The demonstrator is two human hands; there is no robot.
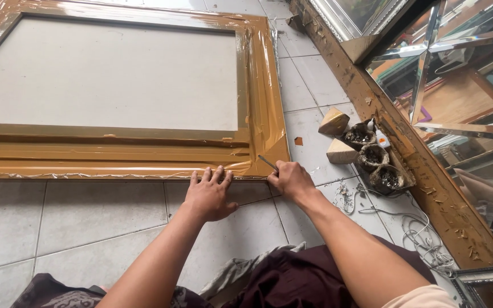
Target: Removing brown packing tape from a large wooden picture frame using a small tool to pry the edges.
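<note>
as it lies now: one large flat panel on the floor, both hands at its near edge.
panel: large rectangular framed panel wrapped in glossy brown packing tape (144, 153), pale board in the middle; lies flat on the pale grey tiled floor (87, 217), near right corner just in front of the person.
left hand (209, 194): palm down, fingers spread, pressing where the panel's near edge meets the tile; grips nothing.
right hand (291, 179): fingers closed round a thin dark blade-like tool (267, 162), tip at the taped corner.
handling, judged: wide and stiff, probably heavy for one person; tape film looks slick and wrinkled, so fingers could slip on the face; contents possibly fragile, given the mirrors close by.
where to take hold, judged: under the long edges or at two corners, not on the pale centre board.
beside the right hand: two tan paper-wrapped wedge blocks (338, 137), three dark crusted bowls (375, 162), a small white glue bottle (382, 138), loose pale cord (417, 234).
right margin: rough wooden beam (429, 182), bevelled mirror panels (463, 74) leaning behind it.
foreground: dark maroon cloth (292, 279) over the person's lap.
</note>
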